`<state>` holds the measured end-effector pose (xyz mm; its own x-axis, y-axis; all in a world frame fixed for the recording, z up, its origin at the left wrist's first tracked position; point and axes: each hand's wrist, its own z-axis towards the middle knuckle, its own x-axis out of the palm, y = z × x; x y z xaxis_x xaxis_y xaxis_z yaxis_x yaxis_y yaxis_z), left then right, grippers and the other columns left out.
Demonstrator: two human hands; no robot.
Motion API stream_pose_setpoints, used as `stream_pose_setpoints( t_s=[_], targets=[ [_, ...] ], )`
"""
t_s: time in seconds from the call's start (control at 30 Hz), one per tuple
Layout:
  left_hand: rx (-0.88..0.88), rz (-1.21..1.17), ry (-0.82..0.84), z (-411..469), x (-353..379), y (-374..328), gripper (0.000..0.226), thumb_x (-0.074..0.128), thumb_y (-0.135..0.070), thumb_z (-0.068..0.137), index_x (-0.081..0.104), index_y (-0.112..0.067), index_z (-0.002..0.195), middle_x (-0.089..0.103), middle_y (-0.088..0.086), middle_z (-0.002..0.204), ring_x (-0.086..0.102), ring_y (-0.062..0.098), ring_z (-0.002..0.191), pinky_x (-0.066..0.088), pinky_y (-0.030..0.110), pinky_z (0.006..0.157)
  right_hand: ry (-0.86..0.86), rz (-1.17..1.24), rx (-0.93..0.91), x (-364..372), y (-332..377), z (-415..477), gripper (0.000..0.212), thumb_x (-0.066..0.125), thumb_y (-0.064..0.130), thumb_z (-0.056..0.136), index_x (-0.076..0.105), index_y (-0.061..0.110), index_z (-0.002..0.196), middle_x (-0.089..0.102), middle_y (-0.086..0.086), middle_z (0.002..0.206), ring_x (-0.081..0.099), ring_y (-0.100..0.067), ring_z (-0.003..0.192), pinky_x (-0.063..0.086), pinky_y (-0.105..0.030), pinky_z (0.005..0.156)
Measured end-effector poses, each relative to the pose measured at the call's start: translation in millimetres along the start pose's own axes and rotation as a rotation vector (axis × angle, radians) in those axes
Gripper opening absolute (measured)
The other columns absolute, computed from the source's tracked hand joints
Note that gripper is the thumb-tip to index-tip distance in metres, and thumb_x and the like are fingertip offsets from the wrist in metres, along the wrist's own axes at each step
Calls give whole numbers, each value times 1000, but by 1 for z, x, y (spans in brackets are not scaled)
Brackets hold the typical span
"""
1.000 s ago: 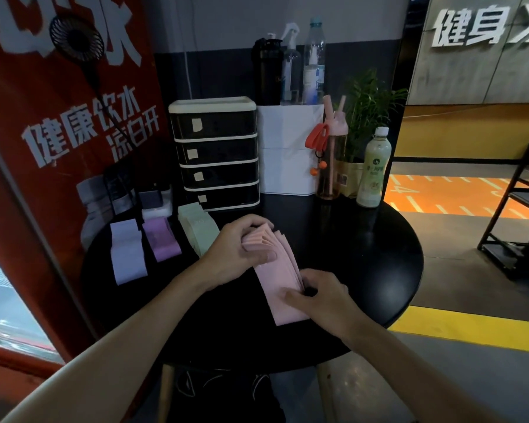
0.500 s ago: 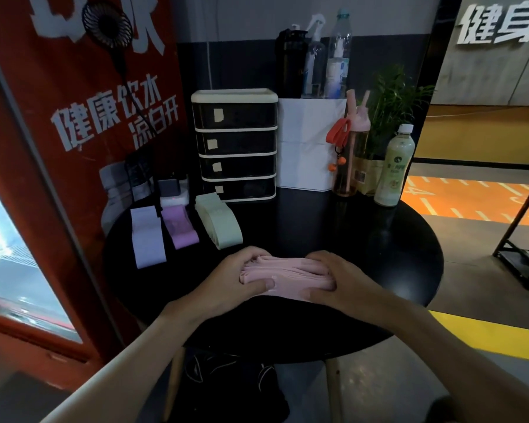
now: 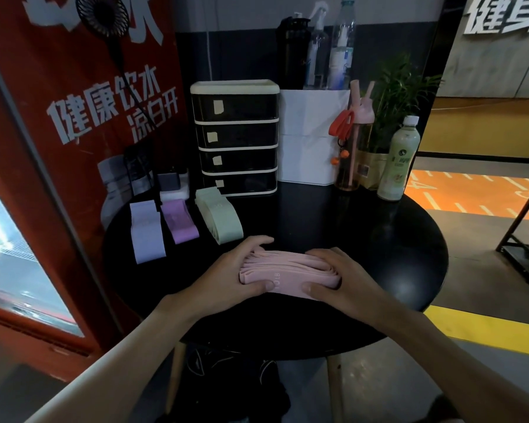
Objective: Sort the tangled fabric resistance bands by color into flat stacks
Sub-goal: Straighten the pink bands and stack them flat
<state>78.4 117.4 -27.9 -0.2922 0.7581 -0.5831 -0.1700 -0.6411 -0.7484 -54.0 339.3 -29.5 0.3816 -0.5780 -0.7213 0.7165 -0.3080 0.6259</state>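
I'm looking down on a round black table (image 3: 379,239) with both hands on the pink bands (image 3: 287,271). That stack lies crosswise near the table's front edge, a little left of centre, with its layers lined up and pale lettering on the near face.

The left hand (image 3: 226,276) grasps the stack's left end. Its fingers curl over the far side and the thumb presses the near face. The right hand (image 3: 342,282) grasps the right end the same way, fingers wrapped over the top and thumb lying along the near face. The stack sits squeezed between the two palms, and I cannot tell whether its underside touches the table.

Three other stacks lie flat side by side toward the table's left edge, each running front to back. The lilac bands (image 3: 145,233) are nearest that edge, the purple bands (image 3: 179,222) are just beside them, and the green bands (image 3: 219,218) are closest to the left hand but apart from it.

Along the back edge stands a black drawer unit (image 3: 235,138) with cream trim, and a white box (image 3: 310,141) touches its right side. A pink-capped bottle (image 3: 353,154), a potted plant (image 3: 400,96) and a pale green drink bottle (image 3: 399,160) stand toward the back right. A red poster (image 3: 43,117) fills the left, with a small black fan (image 3: 103,12) in front of it.
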Motion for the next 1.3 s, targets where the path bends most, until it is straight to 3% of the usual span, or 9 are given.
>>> stream_pose_setpoints(
  t_s=[0.17, 0.33, 0.63, 0.8, 1.0, 1.07, 1.13, 1.2, 1.3],
  targets=[
    [-35, -40, 4, -1, 1, -1, 48, 82, -16, 81, 61, -25, 124, 68, -10, 108, 65, 6, 101, 48, 15, 88, -64, 119, -13, -3, 0, -3, 61, 77, 40, 71, 55, 29, 127, 57, 14, 114, 58, 1, 105, 44, -16, 91],
    [-42, -43, 6, -3, -5, -1, 25, 80, -15, 83, 66, -20, 104, 69, -8, 95, 65, 7, 87, 48, 18, 78, -40, 140, -1, -3, 0, -6, 47, 79, 24, 77, 57, 29, 119, 62, 12, 114, 59, -1, 106, 45, -15, 91],
    [-153, -136, -37, -3, -14, -1, 24, 80, -7, 82, 70, -17, 101, 75, -3, 94, 69, 6, 85, 51, 19, 77, -60, 178, 94, -1, 0, -4, 47, 78, 21, 79, 53, 32, 118, 63, 14, 95, 61, 3, 89, 46, -14, 78],
    [-173, -80, -151, 45, -41, -23, 18, 76, -7, 84, 73, -20, 97, 75, 2, 93, 68, 6, 83, 51, 16, 74, -109, 416, 189, 3, 6, 23, 13, 75, 15, 83, 65, 18, 92, 68, 0, 80, 61, -6, 69, 49, -21, 64],
    [-225, 66, -134, 149, -88, -13, 42, 83, -16, 78, 58, -23, 111, 73, 2, 90, 69, 14, 84, 54, 26, 77, -151, 662, 398, 22, 17, 98, 21, 72, 22, 83, 58, 16, 98, 68, -10, 92, 61, -11, 66, 47, -21, 54],
    [-247, 147, -91, 175, -96, 0, 36, 83, -19, 78, 59, -24, 104, 72, 0, 88, 69, 13, 82, 54, 26, 74, -139, 654, 418, 31, 16, 121, 27, 72, 32, 80, 55, 26, 99, 66, -4, 90, 61, -12, 68, 51, -24, 60],
    [-253, 217, -39, 195, -100, 13, 33, 82, -19, 79, 59, -24, 102, 71, -1, 87, 67, 10, 78, 51, 21, 69, -121, 548, 429, 41, 9, 140, 37, 70, 52, 69, 49, 39, 97, 63, 5, 86, 62, -16, 81, 52, -38, 87],
    [-264, 268, -1, 210, -103, 26, 32, 81, -18, 80, 61, -20, 105, 71, -1, 88, 65, 9, 77, 51, 19, 67, -102, 441, 452, 46, 4, 155, 38, 67, 56, 73, 47, 42, 101, 61, 11, 85, 59, -9, 86, 40, -41, 102],
    [-278, 321, 61, 223, -104, 45, 29, 81, -17, 81, 62, -20, 103, 69, -2, 84, 64, 12, 76, 50, 22, 67, -100, 311, 447, 50, 4, 167, 37, 64, 50, 84, 47, 33, 113, 59, 16, 83, 50, 5, 81, 23, -28, 94]
  ],
)
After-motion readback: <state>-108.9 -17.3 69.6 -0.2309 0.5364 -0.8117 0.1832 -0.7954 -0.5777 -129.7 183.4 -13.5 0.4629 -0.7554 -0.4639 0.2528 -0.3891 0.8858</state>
